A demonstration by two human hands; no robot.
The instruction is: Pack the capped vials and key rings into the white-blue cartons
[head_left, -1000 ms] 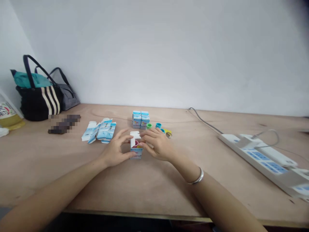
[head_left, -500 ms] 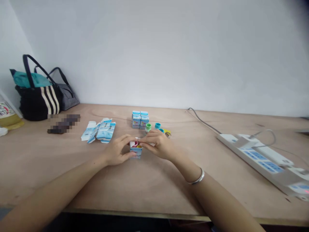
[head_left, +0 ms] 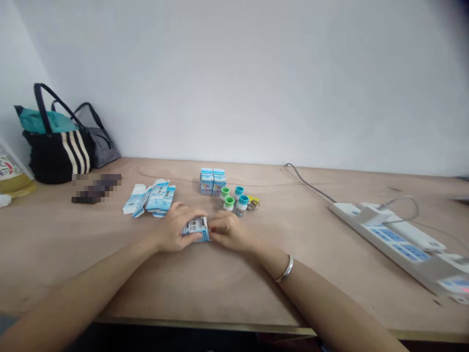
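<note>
A small blue-and-white carton [head_left: 196, 227] lies tipped on its side on the table, its printed face up. My left hand [head_left: 176, 229] wraps round it from the left, thumb along the near edge and fingers over the far side. At the carton's right end, the bent fingers of my right hand [head_left: 231, 232] are closed on its edge and flap. My right fingers mostly hide that end, and the contents are out of sight. Just beyond my right hand stand several small clear bottles, with green caps [head_left: 229, 202] and blue caps [head_left: 242, 199].
Closed cartons [head_left: 213, 183] stand grouped behind the bottles. Flattened cartons [head_left: 154, 198] lie left. A yellow item [head_left: 253, 200] sits beside the bottles. A power strip [head_left: 395, 244] with cables runs along the right; bags [head_left: 62, 151] and a pixelated dark object [head_left: 97, 189] are at left.
The carton has gone from upright, with pink and yellow showing in its open top, to lying on its side. My right hand has moved down to its right end, uncovering the bottles.
</note>
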